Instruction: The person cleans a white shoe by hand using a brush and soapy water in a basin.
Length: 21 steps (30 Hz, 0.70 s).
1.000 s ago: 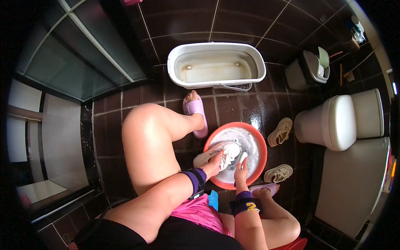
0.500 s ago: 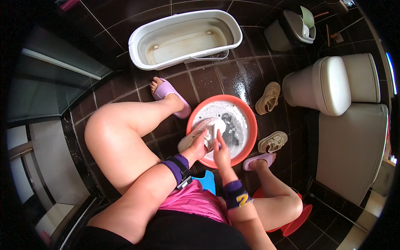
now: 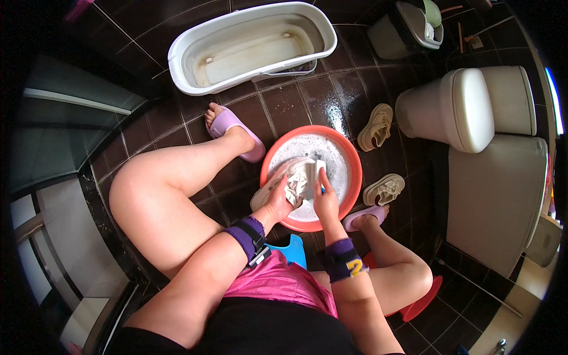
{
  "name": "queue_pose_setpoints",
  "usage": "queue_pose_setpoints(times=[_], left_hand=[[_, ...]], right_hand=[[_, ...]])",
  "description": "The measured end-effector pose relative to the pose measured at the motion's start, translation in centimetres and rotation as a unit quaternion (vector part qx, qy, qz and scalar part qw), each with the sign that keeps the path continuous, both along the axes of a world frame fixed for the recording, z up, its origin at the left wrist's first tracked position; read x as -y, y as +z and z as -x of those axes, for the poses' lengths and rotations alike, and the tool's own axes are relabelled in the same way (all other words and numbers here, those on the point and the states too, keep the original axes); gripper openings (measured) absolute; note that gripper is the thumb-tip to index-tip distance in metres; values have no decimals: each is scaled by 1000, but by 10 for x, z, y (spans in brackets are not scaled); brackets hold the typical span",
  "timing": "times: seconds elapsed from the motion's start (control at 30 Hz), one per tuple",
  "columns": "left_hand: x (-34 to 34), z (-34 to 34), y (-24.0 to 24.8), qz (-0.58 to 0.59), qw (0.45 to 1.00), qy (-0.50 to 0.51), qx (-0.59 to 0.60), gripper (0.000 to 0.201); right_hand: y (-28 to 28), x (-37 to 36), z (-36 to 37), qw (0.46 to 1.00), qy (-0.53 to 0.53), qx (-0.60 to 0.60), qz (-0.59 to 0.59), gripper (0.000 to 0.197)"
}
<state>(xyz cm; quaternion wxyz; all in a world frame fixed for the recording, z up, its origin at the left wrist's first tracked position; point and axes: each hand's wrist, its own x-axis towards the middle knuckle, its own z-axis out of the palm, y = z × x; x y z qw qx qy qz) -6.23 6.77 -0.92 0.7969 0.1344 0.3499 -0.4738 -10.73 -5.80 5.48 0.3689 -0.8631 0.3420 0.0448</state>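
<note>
A white lace-up shoe is tilted over the left part of an orange-red basin of foamy water. My left hand grips the shoe by its side, near the loose white laces. In my right hand is a small white brush with a bit of blue showing by the fingers. The brush lies close against the shoe's right side; its bristles are hidden, and I cannot tell whether they touch. Purple bands wrap both my wrists.
Two beige shoes, one farther and one nearer, lie right of the basin. A long white tub stands at the back. A white toilet and a bin are on the right. A blue stool edge shows below the basin.
The brush and my right hand have shifted slightly right, off the shoe's front. The shoe has turned so more of its laces show. The whole view has shifted a little.
</note>
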Motion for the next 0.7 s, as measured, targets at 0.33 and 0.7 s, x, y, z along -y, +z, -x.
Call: queue_pose_setpoints(times=[0.33,0.7], left_hand=[[1,5,-5,31,998,-22,46,49],[2,2,-8,4,997,-54,54,55]], right_hand=[[19,-19,-3,997,52,-55,33,42],[20,-28,0,993,83,-77,42,45]])
